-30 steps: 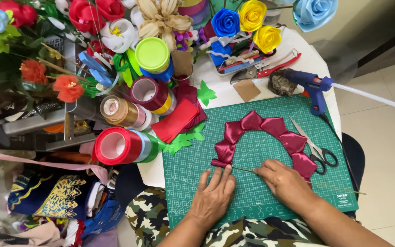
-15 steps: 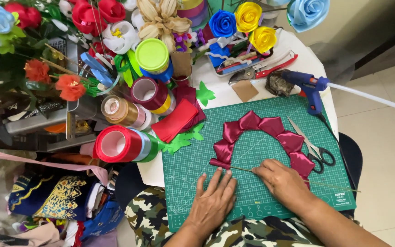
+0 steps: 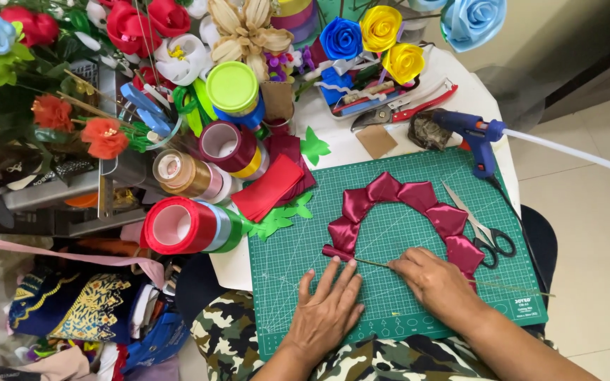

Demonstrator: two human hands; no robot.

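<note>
The thin wire stem (image 3: 383, 264) is disappearing under the pinching right hand (image 3: 438, 282); the left hand (image 3: 330, 310) is lying flat, open, just below the maroon ribbon arch (image 3: 404, 204).

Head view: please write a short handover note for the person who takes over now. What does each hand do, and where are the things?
Left hand: flat on the green cutting mat, holds nothing.
Right hand: fingers pinch a thin wire stem.
Maroon ribbon petals: folded and laid in an arch on the mat; the stem's wrapped tip lies at the arch's left end.
Scissors and glue gun: at the right, untouched.
Left: petals not yet on the stem.
</note>
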